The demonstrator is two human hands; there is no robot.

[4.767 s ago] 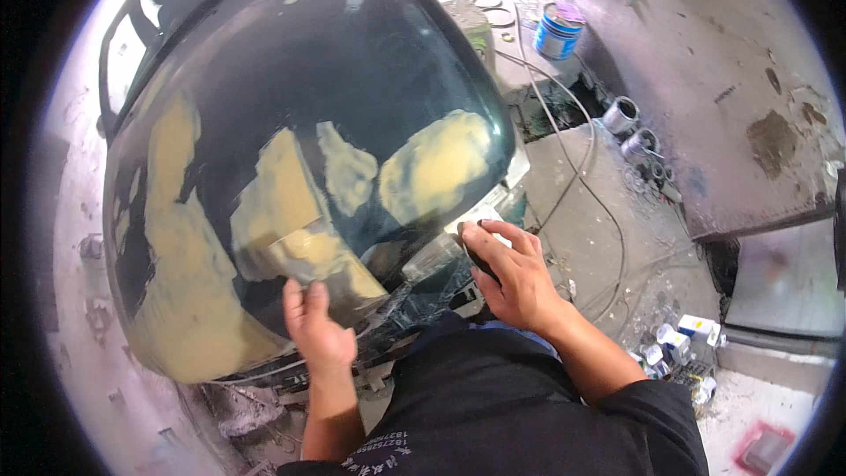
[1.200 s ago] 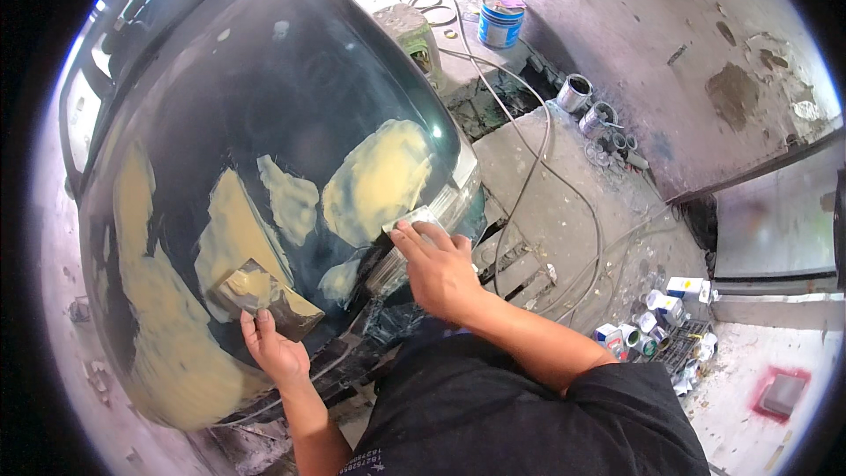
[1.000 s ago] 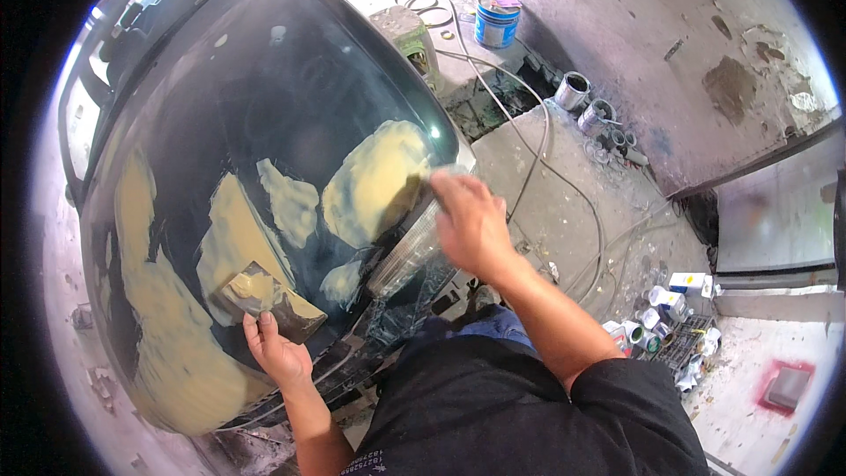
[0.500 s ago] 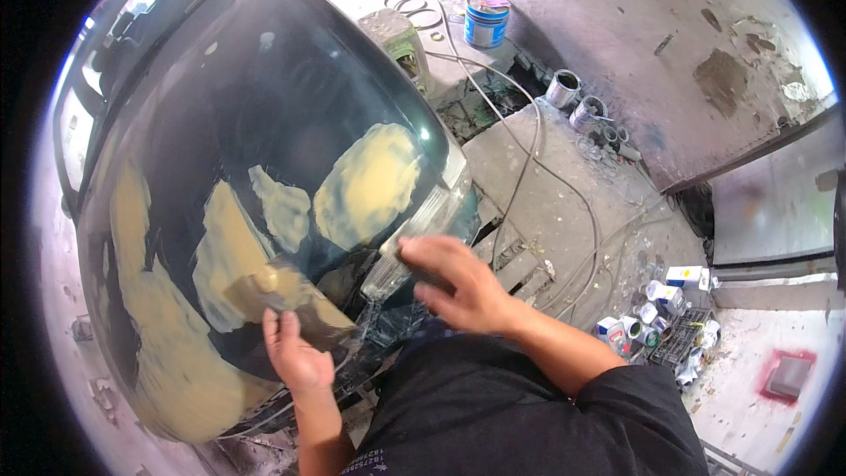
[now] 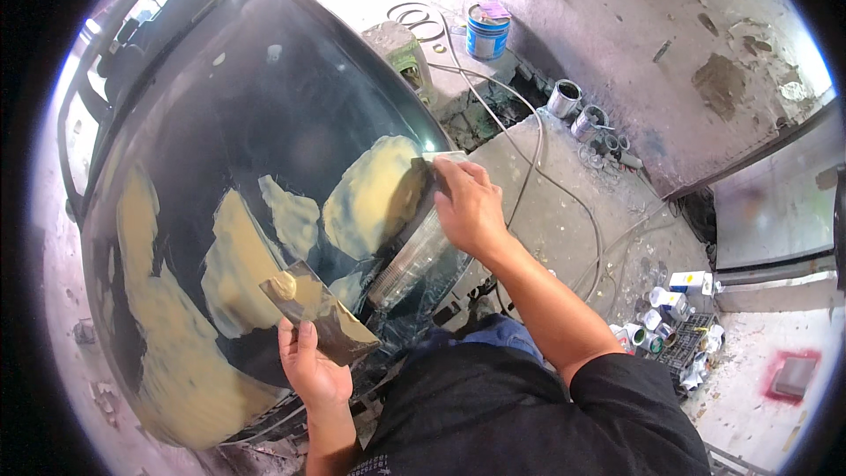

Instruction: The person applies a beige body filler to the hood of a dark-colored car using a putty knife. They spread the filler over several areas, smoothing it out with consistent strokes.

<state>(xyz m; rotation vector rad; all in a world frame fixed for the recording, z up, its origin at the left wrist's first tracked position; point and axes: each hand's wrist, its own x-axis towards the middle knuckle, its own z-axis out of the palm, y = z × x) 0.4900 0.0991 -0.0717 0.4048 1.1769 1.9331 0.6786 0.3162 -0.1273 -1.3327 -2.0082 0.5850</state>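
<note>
The dark car hood (image 5: 264, 106) carries several smeared tan putty patches (image 5: 370, 189). My left hand (image 5: 313, 366) grips the near edge of a flat putty board (image 5: 326, 313), held above the hood's front edge. A small tan dab of putty (image 5: 282, 285) sits at the board's far left corner. On the hood's right front corner, by the headlight (image 5: 414, 260), my right hand (image 5: 474, 211) is closed on a thin, flat putty spreader (image 5: 445, 157). Most of the spreader is hidden under the fingers; its pale edge shows beyond them.
A grey hose (image 5: 586, 203) curls over the floor at the right. Beyond the hood stand a blue bucket (image 5: 487, 33) and two open metal cans (image 5: 564, 99). Small bottles and cans lie around a black crate (image 5: 683, 344). A wall (image 5: 643, 53) bounds the right side.
My right hand has moved away from me, from the near end of the headlight to the hood's corner. The left hand and board have shifted slightly right and nearer.
</note>
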